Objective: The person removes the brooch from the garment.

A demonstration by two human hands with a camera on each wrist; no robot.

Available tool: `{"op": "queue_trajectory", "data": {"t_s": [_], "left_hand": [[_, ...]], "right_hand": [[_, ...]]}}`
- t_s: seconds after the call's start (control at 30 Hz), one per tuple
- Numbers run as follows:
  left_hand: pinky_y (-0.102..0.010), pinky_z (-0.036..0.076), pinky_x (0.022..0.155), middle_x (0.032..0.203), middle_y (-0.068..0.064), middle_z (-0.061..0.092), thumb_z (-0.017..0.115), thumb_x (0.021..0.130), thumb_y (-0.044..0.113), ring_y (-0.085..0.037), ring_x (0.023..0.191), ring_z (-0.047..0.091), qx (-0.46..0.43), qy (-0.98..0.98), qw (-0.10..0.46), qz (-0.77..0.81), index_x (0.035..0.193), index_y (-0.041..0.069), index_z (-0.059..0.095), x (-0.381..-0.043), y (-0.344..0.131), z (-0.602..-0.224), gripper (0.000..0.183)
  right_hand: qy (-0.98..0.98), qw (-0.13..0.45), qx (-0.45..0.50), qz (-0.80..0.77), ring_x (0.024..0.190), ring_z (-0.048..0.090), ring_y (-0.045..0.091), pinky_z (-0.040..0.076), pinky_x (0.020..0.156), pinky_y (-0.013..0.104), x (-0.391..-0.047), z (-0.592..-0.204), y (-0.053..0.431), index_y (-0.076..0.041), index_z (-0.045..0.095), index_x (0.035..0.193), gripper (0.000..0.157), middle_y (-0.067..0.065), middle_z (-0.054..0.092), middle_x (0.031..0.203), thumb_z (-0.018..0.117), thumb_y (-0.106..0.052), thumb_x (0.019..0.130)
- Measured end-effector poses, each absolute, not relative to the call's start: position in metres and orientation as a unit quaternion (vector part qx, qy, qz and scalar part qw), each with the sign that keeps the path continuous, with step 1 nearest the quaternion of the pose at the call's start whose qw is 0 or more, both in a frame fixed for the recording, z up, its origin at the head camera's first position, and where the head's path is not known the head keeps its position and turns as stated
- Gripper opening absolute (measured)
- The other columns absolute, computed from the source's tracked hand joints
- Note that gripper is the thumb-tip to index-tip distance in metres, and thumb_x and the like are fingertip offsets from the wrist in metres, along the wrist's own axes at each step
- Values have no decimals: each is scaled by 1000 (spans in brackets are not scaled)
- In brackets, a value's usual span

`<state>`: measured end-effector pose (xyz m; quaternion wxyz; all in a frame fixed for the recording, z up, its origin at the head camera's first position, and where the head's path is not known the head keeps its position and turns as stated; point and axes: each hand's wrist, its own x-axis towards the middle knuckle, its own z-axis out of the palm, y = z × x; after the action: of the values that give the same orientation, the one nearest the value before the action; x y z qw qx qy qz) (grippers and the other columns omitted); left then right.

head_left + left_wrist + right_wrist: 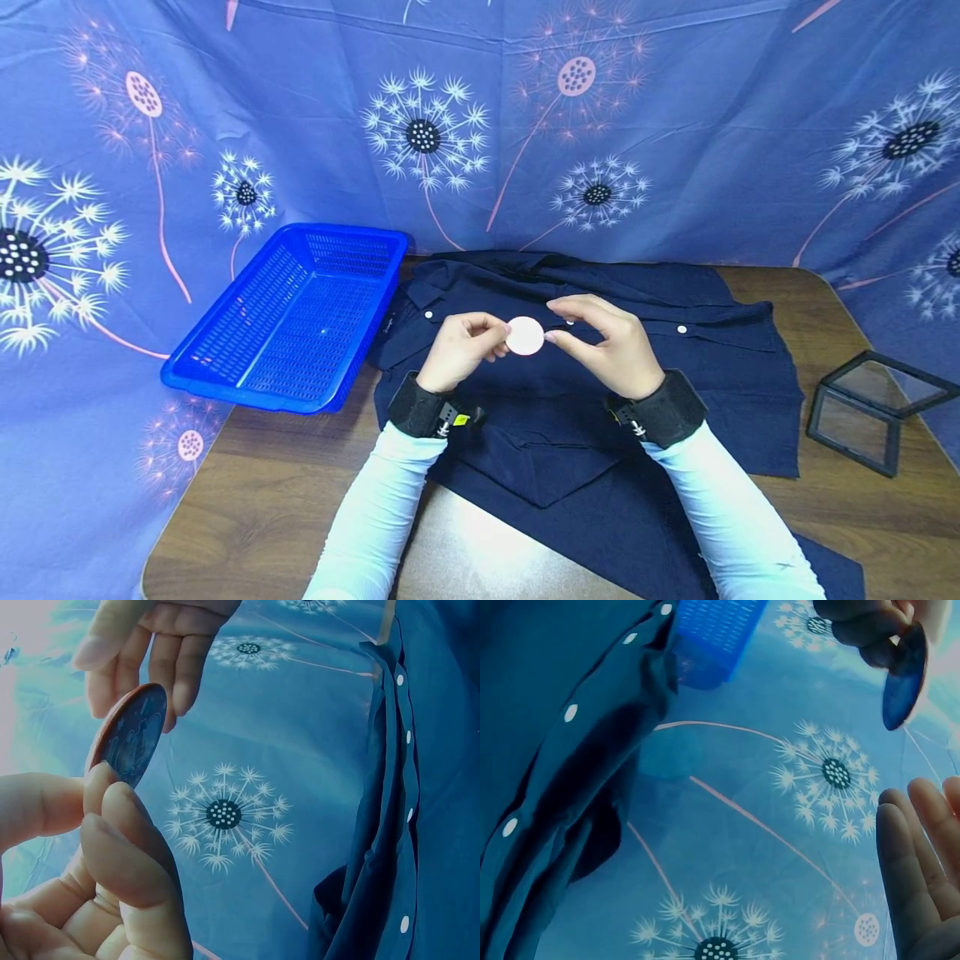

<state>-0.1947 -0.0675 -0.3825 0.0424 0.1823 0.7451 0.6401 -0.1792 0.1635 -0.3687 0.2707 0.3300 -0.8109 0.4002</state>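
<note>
A large round coin [525, 336] is pinched at its left edge by my left hand [467, 350], between thumb and fingers. It looks pale and washed out in the head view. In the left wrist view the coin [133, 739] stands tilted, with a raised design on its dark face and a coppery rim. My right hand [607, 346] holds nothing; its fingers are spread just to the right of the coin, the thumb tip close by the coin's edge. Below both hands spreads a dark navy shirt [525, 429] with white buttons.
A blue plastic basket [300, 333] stands at the left of the wooden table [292, 492]. At the right lies a black-framed display case [861, 406] with clear panels, unfolded. A blue dandelion-print cloth [495, 133] hangs behind the table.
</note>
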Motion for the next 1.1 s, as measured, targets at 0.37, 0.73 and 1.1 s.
{"op": "queue_trajectory", "data": {"t_s": [0.37,0.73,1.1], "left_hand": [[-21,51,59,72,-4,65,60,94,6,-8,64,61,175,738,49,650,94,-11,67,-196,-67,-382,19],[-21,52,58,71,0,64,59,94,6,-8,64,61,182,733,54,654,94,-11,68,-195,-68,-384,19],[-21,52,58,70,1,64,60,94,7,-8,63,60,181,730,52,657,93,-11,68,-196,-68,-386,20]], "right_hand": [[-810,288,377,344,102,68,23,48,97,19,-178,-383,163,-5,71,110,45,9,73,109,87,-6,68],[-806,334,401,280,96,70,26,56,85,39,-177,-393,157,-3,71,107,40,12,72,110,84,2,70],[-795,354,415,265,93,69,28,57,83,41,-178,-398,156,-3,72,103,37,13,73,107,82,6,69]]}}
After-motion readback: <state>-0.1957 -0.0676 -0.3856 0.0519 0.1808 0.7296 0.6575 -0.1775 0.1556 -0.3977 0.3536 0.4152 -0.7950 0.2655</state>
